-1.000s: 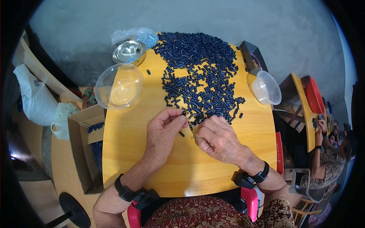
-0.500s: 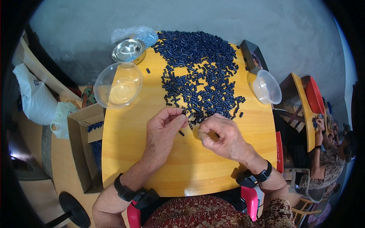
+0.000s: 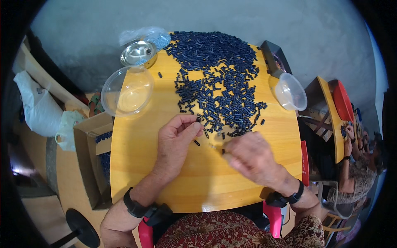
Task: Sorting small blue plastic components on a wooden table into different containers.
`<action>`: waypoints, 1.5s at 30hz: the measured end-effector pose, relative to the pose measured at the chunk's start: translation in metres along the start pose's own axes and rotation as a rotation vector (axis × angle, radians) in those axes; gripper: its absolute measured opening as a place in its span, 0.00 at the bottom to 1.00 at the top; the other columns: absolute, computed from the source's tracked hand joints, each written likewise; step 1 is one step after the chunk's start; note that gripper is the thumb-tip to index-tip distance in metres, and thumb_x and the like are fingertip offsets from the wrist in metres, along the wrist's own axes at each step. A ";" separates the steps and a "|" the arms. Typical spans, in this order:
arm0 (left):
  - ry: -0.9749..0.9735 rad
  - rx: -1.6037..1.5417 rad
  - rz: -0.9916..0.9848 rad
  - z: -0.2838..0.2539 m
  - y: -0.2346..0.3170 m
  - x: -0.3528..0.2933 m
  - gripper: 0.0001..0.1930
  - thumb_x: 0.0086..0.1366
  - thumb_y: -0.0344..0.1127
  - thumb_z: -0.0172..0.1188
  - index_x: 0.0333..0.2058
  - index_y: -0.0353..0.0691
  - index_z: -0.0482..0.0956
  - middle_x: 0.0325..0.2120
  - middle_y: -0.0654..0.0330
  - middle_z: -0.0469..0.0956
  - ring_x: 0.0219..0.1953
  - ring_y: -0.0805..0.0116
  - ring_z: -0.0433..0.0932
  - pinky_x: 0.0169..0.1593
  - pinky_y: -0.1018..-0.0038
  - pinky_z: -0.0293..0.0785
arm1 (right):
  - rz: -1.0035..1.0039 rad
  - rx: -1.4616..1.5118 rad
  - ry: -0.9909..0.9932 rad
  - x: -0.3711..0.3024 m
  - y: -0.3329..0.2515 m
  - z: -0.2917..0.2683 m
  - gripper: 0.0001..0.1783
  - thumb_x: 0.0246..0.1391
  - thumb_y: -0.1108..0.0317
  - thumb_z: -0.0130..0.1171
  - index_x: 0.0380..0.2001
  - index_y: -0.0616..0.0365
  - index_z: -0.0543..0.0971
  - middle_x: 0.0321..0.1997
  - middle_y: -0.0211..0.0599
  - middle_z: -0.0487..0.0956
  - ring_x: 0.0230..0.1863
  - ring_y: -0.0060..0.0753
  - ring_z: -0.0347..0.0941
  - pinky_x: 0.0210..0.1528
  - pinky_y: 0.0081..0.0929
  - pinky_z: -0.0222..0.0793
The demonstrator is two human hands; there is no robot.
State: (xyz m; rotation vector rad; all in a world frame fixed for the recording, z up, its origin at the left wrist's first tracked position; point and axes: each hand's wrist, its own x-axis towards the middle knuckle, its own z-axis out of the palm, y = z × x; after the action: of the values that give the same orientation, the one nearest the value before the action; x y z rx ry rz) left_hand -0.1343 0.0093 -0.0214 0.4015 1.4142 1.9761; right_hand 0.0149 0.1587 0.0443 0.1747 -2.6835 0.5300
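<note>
A big heap of small black cylindrical plastic pieces (image 3: 215, 53) covers the far half of the yellow table, thinning out toward me. At the heap's near edge, my left hand (image 3: 178, 132) pinches one black cylindrical piece (image 3: 198, 120) between thumb and fingertips. A single loose black piece (image 3: 197, 143) lies on the wood just beside that hand. My right hand (image 3: 253, 157) is smeared by motion over the table, right of the left hand. One dark piece (image 3: 223, 151) shows at its fingertips; whether they grip it is unclear.
Left on the table (image 3: 165, 190) stand a clear plastic bowl (image 3: 108, 93), a metal bowl (image 3: 138, 50) and a plastic bag (image 3: 144, 36). A translucent tub (image 3: 290, 91) and dark tray (image 3: 275, 58) stand right. A cardboard box (image 3: 84, 165) holds more pieces. Another person (image 3: 351, 177) works at right.
My right hand has moved right and toward me, away from the heap's near edge. My left hand stays almost in place with its piece.
</note>
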 end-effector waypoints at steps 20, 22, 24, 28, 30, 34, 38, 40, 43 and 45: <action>0.056 -0.031 -0.038 0.002 0.005 -0.002 0.06 0.66 0.27 0.58 0.40 0.32 0.77 0.33 0.60 0.80 0.36 0.75 0.79 0.44 0.78 0.77 | 0.289 0.098 0.054 -0.008 0.043 0.000 0.06 0.48 0.77 0.61 0.33 0.65 0.79 0.32 0.44 0.77 0.38 0.45 0.74 0.42 0.35 0.70; 0.034 -0.037 -0.031 0.000 0.004 -0.001 0.07 0.66 0.27 0.58 0.41 0.32 0.77 0.33 0.60 0.80 0.36 0.74 0.79 0.44 0.77 0.77 | 0.260 0.074 0.067 -0.005 0.042 0.006 0.06 0.47 0.77 0.61 0.32 0.64 0.79 0.31 0.43 0.76 0.36 0.46 0.73 0.41 0.37 0.70; 0.031 -0.014 -0.024 -0.001 0.003 -0.002 0.07 0.66 0.29 0.58 0.41 0.34 0.77 0.34 0.60 0.80 0.37 0.74 0.79 0.45 0.77 0.76 | 0.229 0.048 0.081 -0.001 0.043 0.011 0.06 0.46 0.77 0.62 0.31 0.63 0.79 0.30 0.42 0.76 0.35 0.46 0.73 0.39 0.39 0.70; 0.015 -0.008 -0.006 -0.003 0.001 -0.001 0.07 0.67 0.31 0.59 0.42 0.36 0.77 0.35 0.59 0.81 0.37 0.73 0.79 0.45 0.77 0.75 | 0.190 -0.078 0.029 0.001 0.055 0.018 0.04 0.45 0.77 0.62 0.28 0.61 0.79 0.28 0.40 0.74 0.34 0.45 0.71 0.39 0.38 0.68; 0.013 -0.017 -0.006 -0.002 0.001 -0.002 0.07 0.66 0.31 0.59 0.42 0.36 0.77 0.35 0.59 0.81 0.37 0.73 0.79 0.45 0.77 0.75 | 0.192 -0.105 -0.005 -0.001 0.058 0.018 0.04 0.45 0.77 0.62 0.28 0.61 0.79 0.28 0.39 0.73 0.34 0.44 0.70 0.39 0.38 0.68; 0.017 -0.046 -0.030 0.000 0.004 -0.002 0.07 0.66 0.27 0.59 0.41 0.31 0.76 0.34 0.59 0.80 0.37 0.74 0.79 0.45 0.78 0.77 | 0.259 -0.068 0.031 -0.002 0.061 0.017 0.03 0.44 0.76 0.63 0.26 0.59 0.79 0.28 0.38 0.74 0.35 0.43 0.70 0.39 0.38 0.67; 0.034 -0.022 -0.037 0.001 0.005 -0.003 0.07 0.66 0.26 0.58 0.41 0.32 0.77 0.34 0.59 0.80 0.37 0.74 0.79 0.45 0.78 0.77 | 0.248 -0.026 0.002 0.003 0.056 0.018 0.04 0.44 0.75 0.64 0.26 0.59 0.79 0.28 0.38 0.73 0.35 0.43 0.70 0.38 0.38 0.67; 0.037 -0.015 -0.048 0.001 0.007 -0.003 0.07 0.66 0.26 0.58 0.41 0.31 0.77 0.34 0.59 0.80 0.36 0.74 0.79 0.45 0.78 0.77 | 0.248 -0.051 -0.003 0.003 0.058 0.023 0.04 0.43 0.75 0.64 0.26 0.58 0.79 0.28 0.38 0.73 0.35 0.43 0.70 0.39 0.38 0.66; 0.030 -0.011 -0.046 0.000 0.007 -0.003 0.07 0.66 0.26 0.58 0.42 0.31 0.77 0.34 0.59 0.80 0.36 0.74 0.79 0.44 0.78 0.77 | 0.252 -0.086 -0.027 0.002 0.060 0.024 0.05 0.43 0.76 0.64 0.26 0.59 0.78 0.28 0.38 0.74 0.35 0.44 0.71 0.39 0.37 0.66; 0.031 -0.016 -0.042 0.000 0.006 -0.003 0.07 0.66 0.26 0.58 0.42 0.31 0.77 0.34 0.59 0.80 0.36 0.74 0.79 0.44 0.78 0.77 | 0.259 -0.100 -0.045 0.001 0.060 0.023 0.06 0.43 0.77 0.63 0.27 0.60 0.78 0.28 0.39 0.74 0.34 0.44 0.71 0.39 0.37 0.67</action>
State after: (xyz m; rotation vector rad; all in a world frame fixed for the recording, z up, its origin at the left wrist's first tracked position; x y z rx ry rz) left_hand -0.1344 0.0063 -0.0160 0.3321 1.4135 1.9665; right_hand -0.0060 0.2046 0.0044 -0.1938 -2.7860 0.4701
